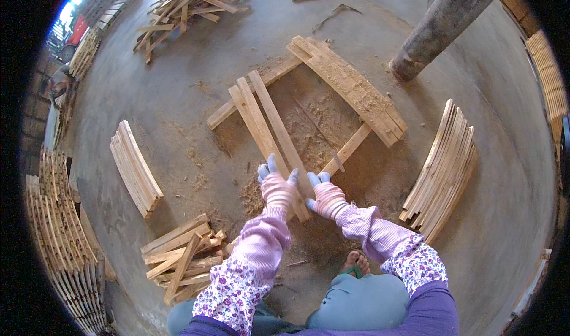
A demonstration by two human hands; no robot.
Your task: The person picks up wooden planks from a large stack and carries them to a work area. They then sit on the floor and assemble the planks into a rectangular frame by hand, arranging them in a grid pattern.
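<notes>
Three long wooden slats lie side by side, pointing away from me: two left slats (255,119) close together, and a right slat (278,119) with a narrow gap beside it. My left hand (276,184), in a pale glove with a pink band, lies over the near part of the left pair, its fingers at one edge and thumb at the other. Against the outer edge of the right slat, near its end, rests my right hand (325,196), gloved alike, fingers and thumb apart. The slats rest across a wooden bar (223,115) at their far end.
Sawdust-covered boards (350,86) lie beyond, across two bars. Stacked slats stand left (135,168) and right (442,170). Short offcuts (181,256) are heaped near my left leg; scrap wood (193,6) lies far off. A thick post (442,27) rises at far right.
</notes>
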